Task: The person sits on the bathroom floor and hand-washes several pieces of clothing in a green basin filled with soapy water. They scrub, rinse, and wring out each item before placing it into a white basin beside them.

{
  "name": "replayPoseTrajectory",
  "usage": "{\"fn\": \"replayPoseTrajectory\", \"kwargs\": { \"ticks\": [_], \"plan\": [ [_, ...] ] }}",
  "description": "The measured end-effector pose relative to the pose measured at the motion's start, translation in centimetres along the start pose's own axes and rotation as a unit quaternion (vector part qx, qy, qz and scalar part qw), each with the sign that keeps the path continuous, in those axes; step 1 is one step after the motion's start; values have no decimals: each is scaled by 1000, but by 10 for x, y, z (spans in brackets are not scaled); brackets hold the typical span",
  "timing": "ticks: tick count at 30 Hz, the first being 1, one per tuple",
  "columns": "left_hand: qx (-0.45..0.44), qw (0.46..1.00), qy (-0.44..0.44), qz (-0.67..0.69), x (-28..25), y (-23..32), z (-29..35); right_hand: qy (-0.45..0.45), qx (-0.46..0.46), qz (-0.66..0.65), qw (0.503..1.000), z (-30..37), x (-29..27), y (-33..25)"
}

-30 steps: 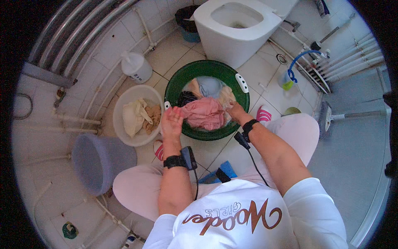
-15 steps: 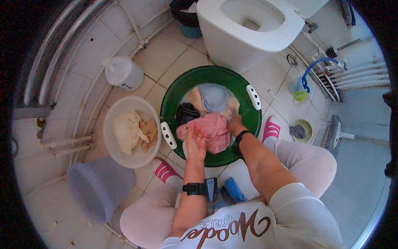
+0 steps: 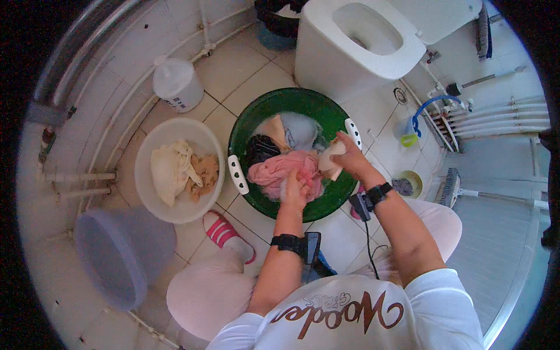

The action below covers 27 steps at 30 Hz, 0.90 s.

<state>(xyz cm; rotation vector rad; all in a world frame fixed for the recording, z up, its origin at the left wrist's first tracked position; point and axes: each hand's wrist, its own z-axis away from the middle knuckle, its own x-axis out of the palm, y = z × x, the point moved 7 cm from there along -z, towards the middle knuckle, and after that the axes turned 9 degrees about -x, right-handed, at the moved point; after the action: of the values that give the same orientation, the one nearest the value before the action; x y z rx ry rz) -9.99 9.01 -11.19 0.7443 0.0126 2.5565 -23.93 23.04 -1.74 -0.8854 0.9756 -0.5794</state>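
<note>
A green round tub point(image 3: 242, 125) with white handles holds wet laundry in cloudy water. My left hand point(image 3: 296, 188) is over the near side of the tub, its fingers curled into a pink garment point(image 3: 274, 169). At the tub's right side, my right hand point(image 3: 352, 158) grips a pale cream cloth point(image 3: 330, 163), bunched small just above the water; what garment it is does not show. Behind the pink garment lie a black striped cloth point(image 3: 261, 150), a peach cloth point(image 3: 275, 133) and a light blue-grey cloth point(image 3: 300, 131), partly under water.
To the left stands a white basin point(image 3: 143, 169) with cream and tan cloths, a lidded white bucket point(image 3: 178, 84) behind it and a tipped lavender bucket point(image 3: 111, 256) nearer me. A toilet point(image 3: 326, 58) stands beyond the tub. Right are a small bowl point(image 3: 417, 182) and a brush point(image 3: 448, 186).
My right hand has come up toward the tub's right handle, lifting the cream cloth. My left hand has turned from palm up to gripping the pink garment. The view has shifted slightly.
</note>
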Motion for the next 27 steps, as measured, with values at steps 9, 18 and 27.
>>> {"fn": "replayPoseTrajectory", "kwargs": {
  "ticks": [9, 18, 27],
  "plan": [
    [-69, 907, -387, 150, 87, 12, 76, -40, -75, -111, 990, 60, -8, -127],
    [8, 923, -339, 180, 49, 37, 53, -19, -207, 182, 961, 112, 97, -135],
    [8, 946, -252, 203, 51, 8, 3, 143, -64, 250, 956, 54, 69, -118]
  ]
}}
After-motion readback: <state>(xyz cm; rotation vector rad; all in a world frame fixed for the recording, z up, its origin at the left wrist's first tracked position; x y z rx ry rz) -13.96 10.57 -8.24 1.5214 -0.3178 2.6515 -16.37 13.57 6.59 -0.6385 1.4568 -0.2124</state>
